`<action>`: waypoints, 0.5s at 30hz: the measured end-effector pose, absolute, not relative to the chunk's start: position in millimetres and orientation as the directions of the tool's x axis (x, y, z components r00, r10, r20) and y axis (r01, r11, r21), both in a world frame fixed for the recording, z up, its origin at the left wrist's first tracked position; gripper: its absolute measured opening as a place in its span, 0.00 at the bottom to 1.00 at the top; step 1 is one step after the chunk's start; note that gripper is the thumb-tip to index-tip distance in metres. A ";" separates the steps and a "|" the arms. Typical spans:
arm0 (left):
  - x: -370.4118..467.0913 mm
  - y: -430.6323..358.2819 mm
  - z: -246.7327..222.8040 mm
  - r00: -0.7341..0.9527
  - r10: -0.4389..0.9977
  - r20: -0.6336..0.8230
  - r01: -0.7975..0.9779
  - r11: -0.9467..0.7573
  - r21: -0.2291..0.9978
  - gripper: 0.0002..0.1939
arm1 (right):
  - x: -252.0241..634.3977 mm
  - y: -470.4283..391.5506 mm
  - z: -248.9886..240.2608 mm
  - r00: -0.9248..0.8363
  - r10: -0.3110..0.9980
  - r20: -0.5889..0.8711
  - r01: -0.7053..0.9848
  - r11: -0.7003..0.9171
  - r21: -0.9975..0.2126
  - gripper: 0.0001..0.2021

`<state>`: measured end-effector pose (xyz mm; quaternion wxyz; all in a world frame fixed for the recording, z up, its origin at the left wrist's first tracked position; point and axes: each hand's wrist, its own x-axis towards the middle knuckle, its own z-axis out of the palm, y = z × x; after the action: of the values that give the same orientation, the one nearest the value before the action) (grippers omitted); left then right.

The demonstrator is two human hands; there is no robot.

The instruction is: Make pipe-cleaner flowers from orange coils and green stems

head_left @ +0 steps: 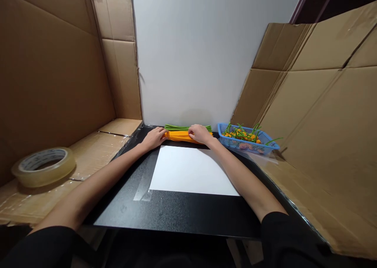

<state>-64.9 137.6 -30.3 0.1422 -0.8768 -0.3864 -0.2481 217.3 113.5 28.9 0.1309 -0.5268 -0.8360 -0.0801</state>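
Observation:
A bundle of orange pipe-cleaner-like strands (178, 136) lies across the back of the black table, with a bundle of green ones (179, 127) just behind it. At the left end of the orange bundle is my left hand (155, 137), its fingers curled and touching the strands. My right hand (200, 134) rests over the right part of the orange bundle, fingers bent down; its fingertips are partly hidden, so what it pinches is too small to make out. A white sheet of paper (193, 172) lies flat in front of both hands.
A blue basket (269, 147) of small orange and green pieces stands at the back right. On the left, a large tape roll (44, 166) lies on cardboard. Tall cardboard walls flank the black table (176, 213), and a pale wall rises behind it.

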 end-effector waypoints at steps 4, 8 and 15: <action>-65.1 140.6 -32.5 0.570 0.624 0.535 0.760 -0.648 -0.054 0.17 | 217.1 108.0 32.4 -0.425 0.859 0.287 0.900 0.436 0.029 0.09; -64.3 141.0 -33.2 0.563 0.638 0.526 0.769 -0.638 -0.049 0.17 | 218.8 110.2 31.7 -0.406 0.887 0.221 0.911 0.412 0.021 0.10; -63.4 137.3 -32.0 0.557 0.649 0.519 0.778 -0.627 -0.051 0.18 | 223.1 114.5 35.7 -0.382 0.892 0.240 0.918 0.396 -0.011 0.10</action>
<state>-63.4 137.3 -32.0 0.1385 -0.8713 -0.4094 -0.2325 223.1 114.5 35.7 0.1041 -0.5459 -0.8291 -0.0619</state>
